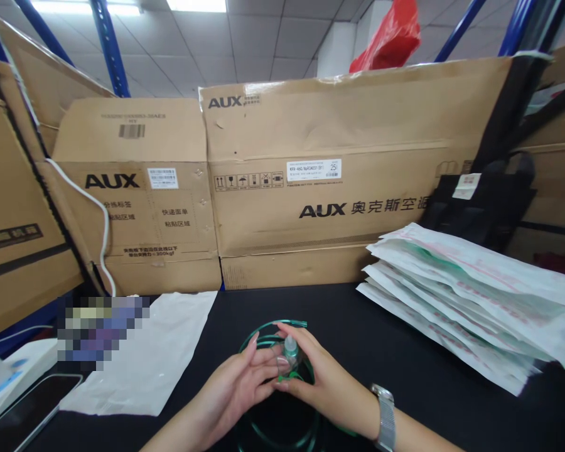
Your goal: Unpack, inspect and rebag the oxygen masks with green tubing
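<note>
Between both hands, low in the middle of the view, is a clear plastic oxygen mask (pixel 290 349) with a translucent nozzle and green fittings. My right hand (pixel 328 376) curls around its right side, thumb below and fingers above. From the left, my left hand (pixel 238 384) has its palm turned up, and its fingers touch and support the mask. Much of the mask is hidden by the fingers. Thin green tubing (pixel 262 336) loops behind and below the hands on the black tabletop (pixel 216 342); its free end lies just above my right fingers.
A stack of white packets (pixel 456 301) lies at the right. At the left are a flat white bag (pixel 144 370), a phone (pixel 28 414) and a white power strip (pixel 32 358). Cardboard boxes (pixel 273 220) wall the back; a black bag (pixel 480 201) stands at the right rear.
</note>
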Motion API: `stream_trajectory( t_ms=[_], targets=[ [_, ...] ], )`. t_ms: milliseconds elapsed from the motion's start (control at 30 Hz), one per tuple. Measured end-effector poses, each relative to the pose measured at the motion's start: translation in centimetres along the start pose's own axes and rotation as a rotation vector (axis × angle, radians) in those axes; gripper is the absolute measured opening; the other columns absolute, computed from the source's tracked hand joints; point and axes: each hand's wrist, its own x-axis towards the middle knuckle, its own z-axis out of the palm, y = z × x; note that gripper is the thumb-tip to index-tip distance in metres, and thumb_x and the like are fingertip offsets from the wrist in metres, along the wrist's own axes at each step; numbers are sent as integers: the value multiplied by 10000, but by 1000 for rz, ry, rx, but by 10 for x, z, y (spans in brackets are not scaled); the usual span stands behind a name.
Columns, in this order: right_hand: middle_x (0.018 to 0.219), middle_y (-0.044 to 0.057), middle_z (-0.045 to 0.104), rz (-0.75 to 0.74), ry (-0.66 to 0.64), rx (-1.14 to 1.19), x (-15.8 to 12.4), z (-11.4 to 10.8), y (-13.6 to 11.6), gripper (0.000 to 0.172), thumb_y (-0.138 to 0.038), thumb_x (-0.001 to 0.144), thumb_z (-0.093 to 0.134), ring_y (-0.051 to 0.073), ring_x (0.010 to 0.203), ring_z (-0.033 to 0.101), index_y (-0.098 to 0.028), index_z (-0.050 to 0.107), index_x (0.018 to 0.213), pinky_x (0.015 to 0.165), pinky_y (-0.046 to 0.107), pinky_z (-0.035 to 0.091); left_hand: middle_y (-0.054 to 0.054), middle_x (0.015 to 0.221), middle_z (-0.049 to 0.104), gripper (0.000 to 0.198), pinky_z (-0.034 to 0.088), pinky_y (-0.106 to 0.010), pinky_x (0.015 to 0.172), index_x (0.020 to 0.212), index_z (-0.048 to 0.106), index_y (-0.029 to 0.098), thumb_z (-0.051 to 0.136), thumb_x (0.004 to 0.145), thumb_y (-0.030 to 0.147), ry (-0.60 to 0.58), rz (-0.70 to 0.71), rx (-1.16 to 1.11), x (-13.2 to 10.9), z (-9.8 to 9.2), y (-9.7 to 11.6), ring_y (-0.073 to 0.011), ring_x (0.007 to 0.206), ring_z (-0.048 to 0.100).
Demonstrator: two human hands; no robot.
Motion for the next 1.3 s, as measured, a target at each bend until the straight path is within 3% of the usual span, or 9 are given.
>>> stream_trajectory(
  t_ms=[167,300,433,533,600,800,967,1067,1300],
  targets=[
    [1209,59,471,92,15,130,3,3,9,560,-207,714,622,191,991,514,-280,393,1220,855,361,436,-157,1019,620,455,350,-371,914,1041,608,97,380,839,435,49,18,150,2,-1,-1,-223,960,563],
    [1075,69,565,188,109,332,11,-3,7,475,-261,666,675,202,954,546,-215,484,1098,812,361,459,-103,904,587,346,428,-316,686,833,666,152,523,743,454,384,279,793,6,-18,2,-232,821,549],
    [1029,72,589,231,377,589,19,-24,8,509,-316,594,728,199,952,559,-187,479,1019,839,353,444,-57,883,536,351,344,-338,806,968,624,222,636,661,391,603,518,1240,9,-46,3,-238,857,483],
    [955,60,610,281,615,647,21,-44,14,468,-320,560,748,199,890,581,-182,488,925,770,335,463,-53,835,531,330,344,-349,785,986,606,219,603,689,362,524,441,1395,12,-58,0,-240,836,469],
    [912,42,621,307,681,636,22,-55,18,442,-309,556,750,190,852,588,-187,498,897,722,313,466,-42,784,523,227,355,-340,755,932,607,211,520,747,310,468,361,1535,13,-58,-1,-223,800,468],
    [948,29,624,318,666,646,21,-65,17,407,-306,601,719,171,867,576,-214,536,953,686,265,459,-26,672,520,98,364,-296,638,697,501,186,423,749,217,493,194,1800,10,-46,0,-191,697,483],
    [960,62,634,381,579,663,20,-63,14,294,-351,676,647,192,894,578,-181,601,911,709,279,465,-22,617,514,157,338,-288,585,577,426,202,435,730,235,525,139,1943,5,-39,2,-193,662,495],
    [959,79,642,341,584,511,21,-68,12,327,-384,673,642,212,909,577,-161,615,911,753,307,455,-24,625,508,199,341,-300,589,591,446,203,431,757,313,564,188,1984,4,-37,2,-202,666,493],
    [975,83,617,62,871,-14,21,-90,11,405,-417,631,665,245,927,554,-176,583,946,847,406,412,-64,831,519,195,381,-336,753,909,544,172,428,763,230,506,307,1797,11,-52,-3,-211,829,494]
  ],
)
